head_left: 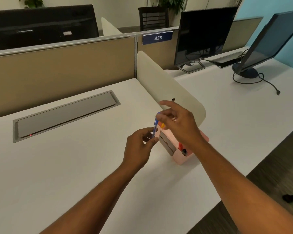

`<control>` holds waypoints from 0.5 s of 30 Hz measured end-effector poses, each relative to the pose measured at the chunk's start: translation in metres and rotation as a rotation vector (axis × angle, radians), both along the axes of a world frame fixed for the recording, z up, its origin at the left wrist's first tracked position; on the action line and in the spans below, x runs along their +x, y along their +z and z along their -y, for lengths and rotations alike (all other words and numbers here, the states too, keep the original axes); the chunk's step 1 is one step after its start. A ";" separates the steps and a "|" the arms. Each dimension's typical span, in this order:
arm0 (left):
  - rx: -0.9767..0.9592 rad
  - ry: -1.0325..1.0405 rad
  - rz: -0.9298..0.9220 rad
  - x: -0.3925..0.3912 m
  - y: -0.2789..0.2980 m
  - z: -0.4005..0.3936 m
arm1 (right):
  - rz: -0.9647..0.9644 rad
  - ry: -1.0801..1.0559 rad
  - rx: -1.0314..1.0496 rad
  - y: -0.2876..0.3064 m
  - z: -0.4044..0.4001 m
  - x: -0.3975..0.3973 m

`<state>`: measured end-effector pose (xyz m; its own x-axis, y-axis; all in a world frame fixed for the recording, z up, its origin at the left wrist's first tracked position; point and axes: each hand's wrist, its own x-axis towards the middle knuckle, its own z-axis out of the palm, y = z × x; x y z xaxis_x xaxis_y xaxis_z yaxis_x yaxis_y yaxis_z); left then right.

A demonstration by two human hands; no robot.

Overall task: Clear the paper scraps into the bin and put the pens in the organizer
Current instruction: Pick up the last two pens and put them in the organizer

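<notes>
Fingers of the left hand (139, 146) curl round a blue pen (155, 126), pinching it near-upright above the desk (74, 166). Just beyond, the right hand (178, 122) hovers over the pink organizer (181, 158), fingers spread and loose, gripping nothing. Red and orange pens stand inside it. Behind it rises a divider (167, 85); farther off, monitors (205, 32).

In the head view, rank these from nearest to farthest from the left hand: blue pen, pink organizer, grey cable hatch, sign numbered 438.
1. blue pen, pinched in the left hand.
2. pink organizer, just right of it.
3. grey cable hatch, on the desk to the left.
4. 438 sign, up on the partition.
</notes>
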<state>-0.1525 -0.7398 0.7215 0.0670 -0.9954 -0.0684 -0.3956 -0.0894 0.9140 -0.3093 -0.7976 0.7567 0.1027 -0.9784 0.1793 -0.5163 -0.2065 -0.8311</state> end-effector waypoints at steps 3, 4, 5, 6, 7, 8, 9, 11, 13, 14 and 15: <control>-0.006 -0.022 0.015 -0.005 0.001 0.000 | -0.012 0.062 0.025 0.005 -0.010 -0.003; -0.010 -0.027 0.015 -0.006 0.002 0.000 | -0.026 0.040 0.010 0.007 -0.009 -0.005; -0.015 -0.029 0.010 -0.006 0.003 0.000 | -0.025 0.010 -0.003 0.009 -0.007 -0.008; -0.021 -0.023 0.004 -0.006 0.003 -0.001 | -0.019 -0.026 -0.024 0.011 -0.003 -0.010; -0.031 -0.012 0.001 -0.005 0.003 -0.001 | -0.009 -0.069 -0.057 0.013 0.002 -0.013; -0.041 0.001 0.006 -0.003 0.003 -0.002 | -0.004 -0.115 -0.098 0.015 0.008 -0.016; -0.048 0.013 0.015 -0.001 0.003 -0.003 | -0.012 -0.161 -0.142 0.016 0.015 -0.019; -0.052 0.028 0.029 0.004 0.001 -0.004 | -0.070 -0.209 -0.211 0.013 0.029 -0.024; -0.050 0.030 0.041 0.009 -0.001 -0.006 | -0.165 -0.196 -0.250 0.004 0.040 -0.023; -0.050 0.033 0.045 0.011 -0.002 -0.007 | -0.215 -0.179 -0.256 -0.002 0.044 -0.022; -0.053 0.037 0.044 0.013 -0.003 -0.008 | -0.257 -0.156 -0.254 -0.009 0.047 -0.021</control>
<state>-0.1400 -0.7319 0.7180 0.1057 -0.9943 -0.0115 -0.4331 -0.0565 0.8996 -0.3305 -0.8447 0.7480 0.0297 -0.9136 0.4056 -0.7424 -0.2919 -0.6031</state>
